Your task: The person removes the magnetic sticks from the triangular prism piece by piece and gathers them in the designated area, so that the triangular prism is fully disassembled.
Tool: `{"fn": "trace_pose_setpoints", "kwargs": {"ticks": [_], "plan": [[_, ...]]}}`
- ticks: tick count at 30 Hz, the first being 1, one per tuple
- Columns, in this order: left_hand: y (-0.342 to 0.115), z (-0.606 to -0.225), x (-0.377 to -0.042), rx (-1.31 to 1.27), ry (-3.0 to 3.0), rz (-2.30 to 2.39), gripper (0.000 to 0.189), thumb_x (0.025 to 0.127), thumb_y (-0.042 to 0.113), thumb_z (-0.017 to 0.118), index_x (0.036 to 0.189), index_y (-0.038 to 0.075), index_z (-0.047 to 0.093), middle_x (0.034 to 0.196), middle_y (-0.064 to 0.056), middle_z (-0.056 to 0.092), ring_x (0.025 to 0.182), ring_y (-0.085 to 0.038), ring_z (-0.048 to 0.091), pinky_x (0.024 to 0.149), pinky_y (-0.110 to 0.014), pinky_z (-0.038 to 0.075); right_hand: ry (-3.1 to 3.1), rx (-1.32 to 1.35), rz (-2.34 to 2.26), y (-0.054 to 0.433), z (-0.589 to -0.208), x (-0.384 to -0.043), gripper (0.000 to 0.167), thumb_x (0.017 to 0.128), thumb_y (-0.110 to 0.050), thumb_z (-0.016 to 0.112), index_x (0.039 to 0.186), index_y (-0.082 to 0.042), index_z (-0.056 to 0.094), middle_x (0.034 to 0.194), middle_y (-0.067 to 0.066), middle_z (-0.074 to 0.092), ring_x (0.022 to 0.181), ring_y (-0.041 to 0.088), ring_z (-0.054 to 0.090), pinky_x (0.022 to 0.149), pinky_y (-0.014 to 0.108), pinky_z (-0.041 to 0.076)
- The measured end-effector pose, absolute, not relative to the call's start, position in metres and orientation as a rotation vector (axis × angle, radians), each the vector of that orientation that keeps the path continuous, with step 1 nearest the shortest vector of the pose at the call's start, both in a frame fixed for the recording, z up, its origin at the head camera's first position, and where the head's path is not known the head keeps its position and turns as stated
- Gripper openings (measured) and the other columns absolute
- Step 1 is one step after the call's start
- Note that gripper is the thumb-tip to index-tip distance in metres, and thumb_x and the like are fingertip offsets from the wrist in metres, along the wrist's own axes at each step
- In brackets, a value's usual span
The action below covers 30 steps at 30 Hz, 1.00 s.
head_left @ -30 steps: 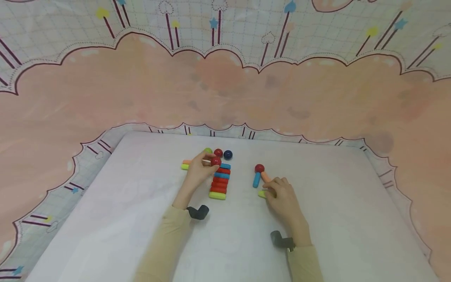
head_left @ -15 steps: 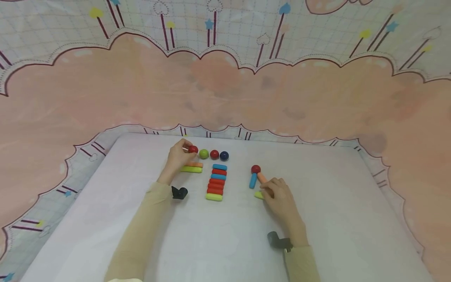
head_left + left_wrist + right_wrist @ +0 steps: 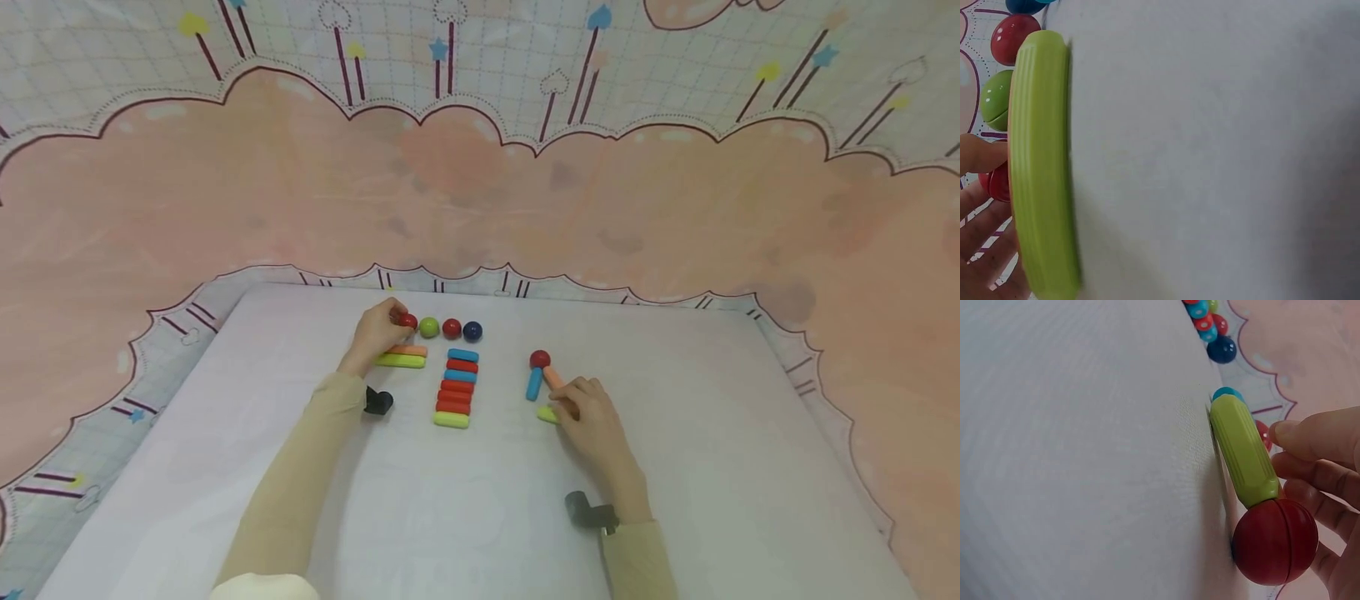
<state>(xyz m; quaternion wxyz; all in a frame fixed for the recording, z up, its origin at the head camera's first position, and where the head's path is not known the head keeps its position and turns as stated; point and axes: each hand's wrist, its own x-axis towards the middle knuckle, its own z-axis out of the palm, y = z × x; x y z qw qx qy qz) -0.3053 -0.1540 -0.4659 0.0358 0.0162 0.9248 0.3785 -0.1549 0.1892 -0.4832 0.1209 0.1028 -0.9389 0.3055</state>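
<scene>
My left hand point(image 3: 375, 335) pinches a red ball point(image 3: 407, 322) at the left end of a row, beside a green ball point(image 3: 429, 327). In the left wrist view a long green stick point(image 3: 1042, 162) partly covers that ball point(image 3: 999, 181). My right hand point(image 3: 594, 418) is at an orange stick point(image 3: 553, 377), fingers bent; whether they grip it is hidden. That stick runs from a red ball point(image 3: 540, 359), where a blue stick point(image 3: 533, 384) also meets. A short green stick point(image 3: 1242, 449) lies there too, its end against another red ball point(image 3: 1275, 542).
Another red ball point(image 3: 452, 327) and a dark blue ball point(image 3: 472, 331) continue the row. Below it lies a column of short sticks point(image 3: 455, 387) in blue, red and green. Long orange point(image 3: 409, 351) and green sticks lie by my left hand. Everything rests on a white tabletop point(image 3: 450, 517).
My left hand has carried the red ball left from above the stick column to the row's left end, lowering it slightly at the last. The right hand has stayed in place.
</scene>
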Motion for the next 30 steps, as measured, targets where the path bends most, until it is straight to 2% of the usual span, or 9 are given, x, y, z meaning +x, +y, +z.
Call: {"fn": "trace_pose_setpoints", "kwargs": {"ticks": [7, 16, 20, 25, 30], "plan": [[-0.158, -0.465, -0.308, 0.063, 2.828, 1.164, 0.035, 0.087, 0.011, 0.063, 0.119, 0.000, 0.053, 0.119, -0.023, 0.060, 0.108, -0.035, 0.054, 0.100, -0.048, 0.045, -2.748, 0.290, 0.910, 0.187, -0.482, -0.154, 0.013, 0.086, -0.010, 0.069, 0.098, -0.011, 0.072, 0.096, 0.001, 0.064, 0.084, 0.014, 0.044, 0.070, 0.027, 0.039], [-0.163, -0.456, -0.305, 0.049, 2.831, 1.184, 0.044, 0.088, 0.012, 0.064, 0.128, -0.001, 0.050, 0.128, -0.025, 0.055, 0.119, -0.039, 0.052, 0.103, -0.050, 0.043, -2.742, 0.281, 0.938, 0.185, -0.481, -0.154, 0.014, 0.085, -0.010, 0.069, 0.098, -0.011, 0.072, 0.096, -0.001, 0.064, 0.085, 0.013, 0.044, 0.072, 0.026, 0.041], [-0.161, -0.444, -0.294, 0.063, 2.908, 1.213, 0.044, 0.089, 0.012, 0.063, 0.129, -0.001, 0.050, 0.127, -0.025, 0.055, 0.118, -0.039, 0.052, 0.103, -0.050, 0.042, -2.745, 0.276, 0.973, 0.190, -0.484, -0.154, 0.014, 0.087, -0.012, 0.068, 0.101, -0.012, 0.072, 0.095, -0.001, 0.061, 0.087, 0.014, 0.046, 0.072, 0.025, 0.044], [-0.150, -0.428, -0.273, 0.133, 2.975, 1.282, 0.042, 0.089, 0.011, 0.063, 0.129, -0.001, 0.051, 0.125, -0.024, 0.055, 0.118, -0.039, 0.052, 0.102, -0.050, 0.043, -2.782, 0.212, 1.067, 0.204, -0.487, -0.148, 0.016, 0.087, -0.014, 0.067, 0.103, -0.015, 0.071, 0.100, -0.001, 0.060, 0.094, 0.015, 0.050, 0.081, 0.029, 0.049], [-0.132, -0.419, -0.254, 0.218, 2.993, 1.371, 0.040, 0.088, 0.008, 0.064, 0.125, -0.002, 0.055, 0.122, -0.023, 0.056, 0.115, -0.038, 0.053, 0.099, -0.048, 0.046, -2.797, 0.178, 1.192, 0.219, -0.490, -0.140, 0.031, 0.083, -0.010, 0.071, 0.113, -0.017, 0.065, 0.106, 0.001, 0.059, 0.099, 0.018, 0.054, 0.087, 0.037, 0.049]]}}
